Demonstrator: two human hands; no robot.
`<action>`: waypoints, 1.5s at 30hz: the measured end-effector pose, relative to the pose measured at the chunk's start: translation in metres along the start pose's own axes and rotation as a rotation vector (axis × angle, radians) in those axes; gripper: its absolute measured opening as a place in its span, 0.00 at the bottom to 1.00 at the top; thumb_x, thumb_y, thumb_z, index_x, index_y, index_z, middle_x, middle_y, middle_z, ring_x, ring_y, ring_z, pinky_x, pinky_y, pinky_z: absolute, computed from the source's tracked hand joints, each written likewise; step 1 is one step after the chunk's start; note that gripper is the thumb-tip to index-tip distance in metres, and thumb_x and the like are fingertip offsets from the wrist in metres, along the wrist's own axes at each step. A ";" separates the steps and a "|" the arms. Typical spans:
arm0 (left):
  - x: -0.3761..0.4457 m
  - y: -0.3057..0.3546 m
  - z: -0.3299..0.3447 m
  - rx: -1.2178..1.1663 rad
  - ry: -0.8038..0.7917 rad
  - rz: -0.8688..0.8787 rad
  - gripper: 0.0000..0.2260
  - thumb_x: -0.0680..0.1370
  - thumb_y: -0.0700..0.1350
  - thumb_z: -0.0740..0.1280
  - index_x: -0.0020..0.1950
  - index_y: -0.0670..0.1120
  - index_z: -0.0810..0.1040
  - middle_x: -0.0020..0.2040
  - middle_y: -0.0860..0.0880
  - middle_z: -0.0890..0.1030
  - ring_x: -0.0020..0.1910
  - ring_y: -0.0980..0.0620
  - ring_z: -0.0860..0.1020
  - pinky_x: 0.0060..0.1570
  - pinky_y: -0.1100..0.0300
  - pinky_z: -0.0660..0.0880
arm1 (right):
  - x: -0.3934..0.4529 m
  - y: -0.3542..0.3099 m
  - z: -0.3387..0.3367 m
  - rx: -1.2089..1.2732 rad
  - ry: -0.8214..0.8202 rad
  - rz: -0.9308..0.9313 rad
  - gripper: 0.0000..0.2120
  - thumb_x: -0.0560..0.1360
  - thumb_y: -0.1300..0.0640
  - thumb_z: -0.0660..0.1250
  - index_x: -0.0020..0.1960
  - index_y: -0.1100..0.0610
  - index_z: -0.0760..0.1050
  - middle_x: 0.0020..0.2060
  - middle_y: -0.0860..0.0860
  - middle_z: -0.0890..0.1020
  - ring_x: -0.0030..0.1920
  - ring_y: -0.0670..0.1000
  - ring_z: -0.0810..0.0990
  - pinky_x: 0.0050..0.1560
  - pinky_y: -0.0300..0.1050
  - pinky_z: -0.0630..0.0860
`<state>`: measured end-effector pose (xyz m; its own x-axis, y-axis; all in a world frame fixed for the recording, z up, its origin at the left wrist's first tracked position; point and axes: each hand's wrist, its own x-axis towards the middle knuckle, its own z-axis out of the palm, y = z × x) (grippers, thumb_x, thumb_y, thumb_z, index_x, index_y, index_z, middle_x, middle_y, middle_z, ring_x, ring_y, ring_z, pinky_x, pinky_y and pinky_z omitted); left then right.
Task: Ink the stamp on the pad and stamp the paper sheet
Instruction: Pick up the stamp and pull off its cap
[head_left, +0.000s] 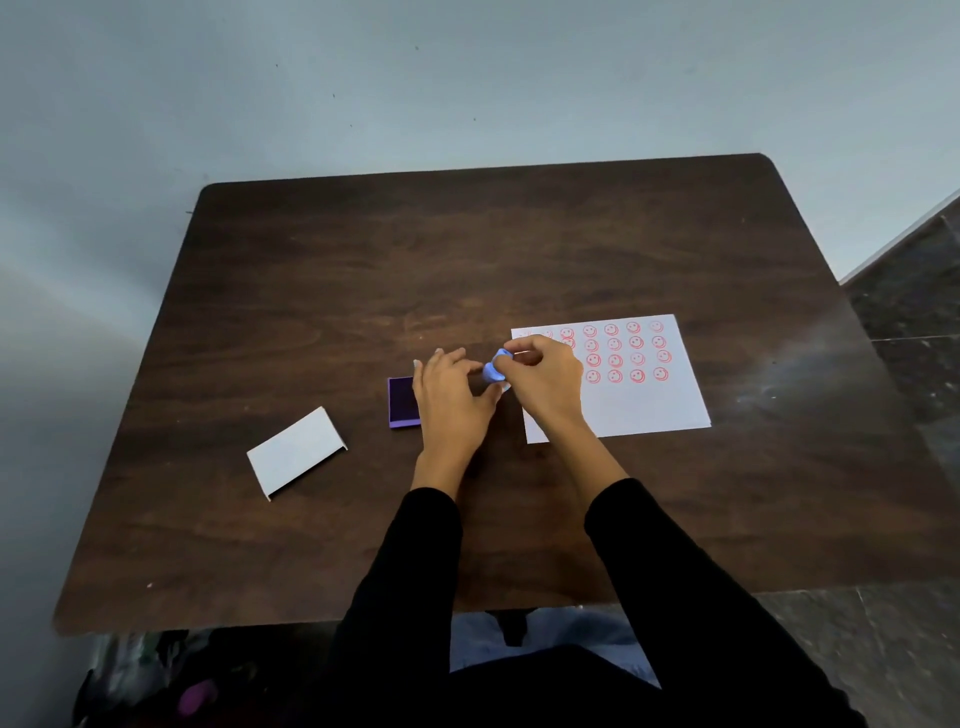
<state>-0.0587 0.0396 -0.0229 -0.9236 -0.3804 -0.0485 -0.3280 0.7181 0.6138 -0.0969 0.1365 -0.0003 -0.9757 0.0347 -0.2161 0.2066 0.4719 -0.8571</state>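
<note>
A small light-blue stamp (495, 368) is held between both hands just left of the white paper sheet (639, 405). The sheet carries several rows of red smiley prints. My right hand (545, 379) pinches the top of the stamp with its fingertips. The fingers of my left hand (451, 400) touch the stamp's lower part. An open purple ink pad (401, 402) lies on the table directly left of my left hand, which partly covers it.
A white lid or card (296, 451) lies on the dark wooden table (363, 270) to the left of the pad. The table stands against a grey wall, with dark floor to the right. Black sleeves cover both forearms.
</note>
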 end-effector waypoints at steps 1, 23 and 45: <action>0.001 0.001 0.000 0.007 -0.002 0.000 0.15 0.73 0.48 0.71 0.58 0.44 0.80 0.69 0.45 0.72 0.74 0.47 0.61 0.74 0.51 0.44 | 0.001 0.000 0.001 0.001 0.003 -0.002 0.09 0.68 0.55 0.73 0.46 0.57 0.80 0.39 0.51 0.83 0.39 0.47 0.79 0.40 0.37 0.73; 0.005 0.003 -0.005 0.040 -0.151 -0.045 0.10 0.74 0.49 0.70 0.54 0.49 0.82 0.79 0.52 0.51 0.76 0.45 0.35 0.69 0.37 0.34 | 0.016 -0.001 -0.001 -0.096 -0.134 -0.137 0.11 0.71 0.65 0.70 0.53 0.63 0.80 0.49 0.60 0.84 0.48 0.54 0.82 0.51 0.42 0.77; -0.024 -0.013 0.011 0.106 -0.101 0.075 0.27 0.72 0.61 0.67 0.69 0.55 0.71 0.79 0.49 0.46 0.76 0.44 0.35 0.69 0.35 0.35 | 0.009 -0.024 -0.018 1.424 -0.275 0.512 0.04 0.75 0.66 0.64 0.48 0.64 0.76 0.41 0.60 0.85 0.41 0.54 0.86 0.48 0.46 0.82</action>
<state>-0.0344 0.0459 -0.0383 -0.9599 -0.2662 -0.0879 -0.2710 0.8017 0.5328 -0.1124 0.1417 0.0265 -0.7706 -0.3089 -0.5574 0.5572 -0.7512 -0.3539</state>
